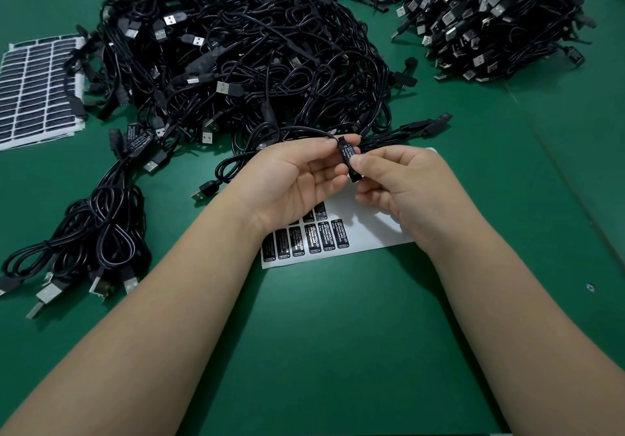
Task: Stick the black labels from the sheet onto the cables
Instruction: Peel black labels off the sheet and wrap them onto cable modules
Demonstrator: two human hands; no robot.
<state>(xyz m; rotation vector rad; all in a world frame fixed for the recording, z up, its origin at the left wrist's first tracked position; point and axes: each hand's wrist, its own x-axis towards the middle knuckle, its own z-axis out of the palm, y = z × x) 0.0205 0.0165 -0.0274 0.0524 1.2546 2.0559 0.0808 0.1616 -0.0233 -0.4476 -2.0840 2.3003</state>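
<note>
Controller (348, 161): held above sheet (372, 232), long axis near-upright, between both hands. Left hand (297, 182) fingers pinch its top-left; right hand (395, 182) thumb presses label (350, 151) flat.

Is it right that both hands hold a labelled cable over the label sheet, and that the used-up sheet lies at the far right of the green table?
Not quite. In the head view the used-up sheet lies at the far left of the green table, not the far right. The rest holds: the left hand and right hand hold the labelled cable over the label sheet.
</note>
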